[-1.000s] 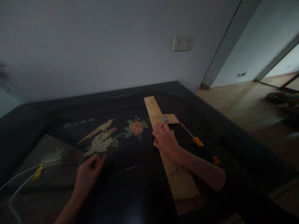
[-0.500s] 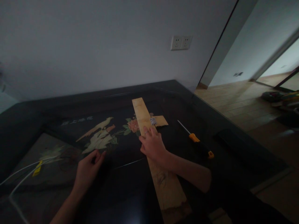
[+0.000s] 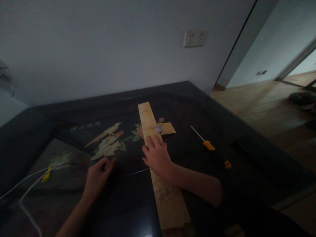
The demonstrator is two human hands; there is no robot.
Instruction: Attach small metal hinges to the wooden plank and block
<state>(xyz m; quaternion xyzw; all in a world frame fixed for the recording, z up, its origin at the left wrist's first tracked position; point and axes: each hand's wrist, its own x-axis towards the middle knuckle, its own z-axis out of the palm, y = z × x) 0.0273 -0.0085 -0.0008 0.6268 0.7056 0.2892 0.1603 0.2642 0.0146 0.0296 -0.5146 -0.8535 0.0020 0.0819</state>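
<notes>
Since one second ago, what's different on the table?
The long board slid left, with the hinge and small piece, under the right hand. Now it covers part of the flower, and there's a wide gap between the small piece and the screwdriver. Nothing was visibly grabbed or let go. The screwdriver and curled left hand stayed about the same.

Double socket [image 3: 196, 38] on wall [image 3: 111, 46]; white cable [image 3: 30, 217] (yellow tag [image 3: 46, 177] on it) at left.
</notes>
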